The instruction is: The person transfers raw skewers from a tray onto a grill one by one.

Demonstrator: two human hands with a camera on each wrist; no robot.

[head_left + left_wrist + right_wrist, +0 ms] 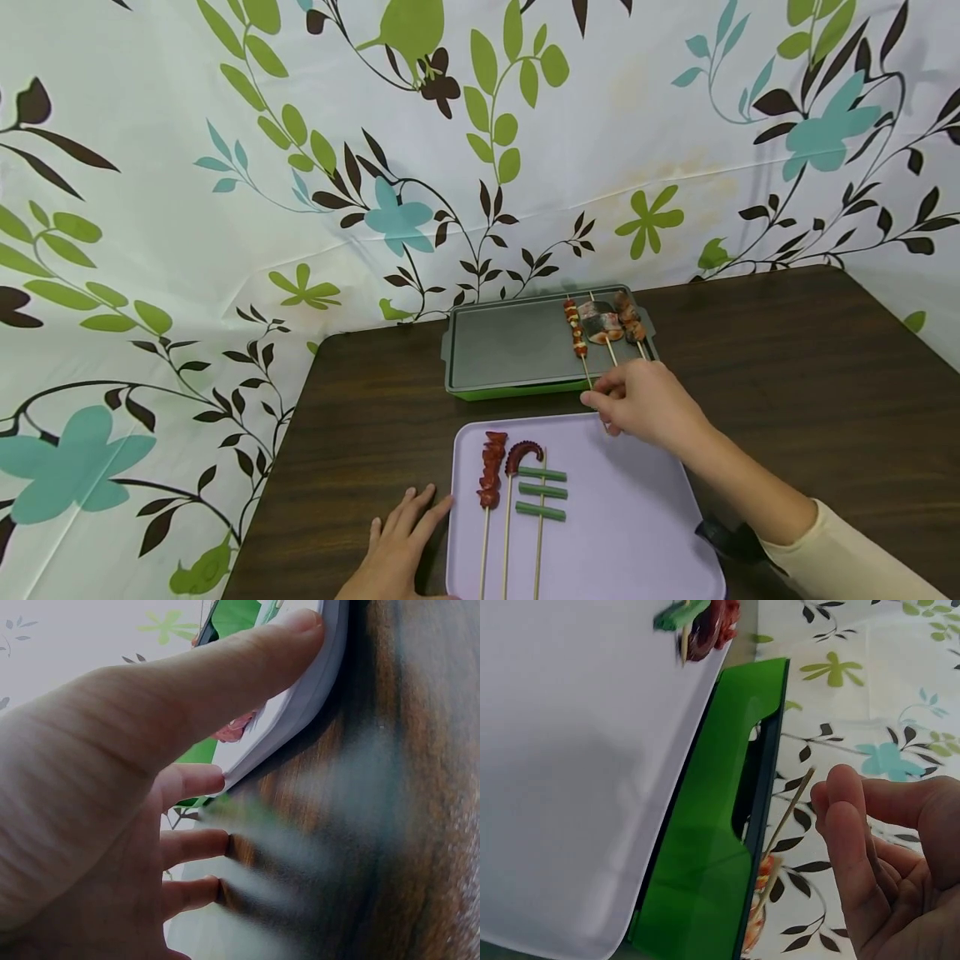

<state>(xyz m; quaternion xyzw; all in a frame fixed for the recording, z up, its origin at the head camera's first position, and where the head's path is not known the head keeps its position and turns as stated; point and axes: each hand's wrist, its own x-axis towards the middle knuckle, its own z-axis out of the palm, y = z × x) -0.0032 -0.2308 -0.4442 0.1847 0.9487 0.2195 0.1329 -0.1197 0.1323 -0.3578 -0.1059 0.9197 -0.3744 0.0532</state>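
Observation:
My right hand (652,404) pinches the stick end of a skewer with small red and pale pieces (575,327), which lies on the dark grill plate (510,346). Its stick (791,810) shows right at my fingertips in the right wrist view. Beside it on the plate lie a fish skewer (600,321) and a brown-chunk skewer (628,317). My left hand (397,546) is spread, fingertips at the rim of the lavender tray (622,517). On the tray lie a red-chunk skewer (491,471), an octopus tentacle skewer (521,454) and a green-bean skewer (542,492).
The grill's green base (705,847) stands just behind the tray on a dark wooden table (360,417). A cloth printed with leaves and flowers (450,167) hangs along the table's back and left edges. A black strap (731,542) is at the right wrist.

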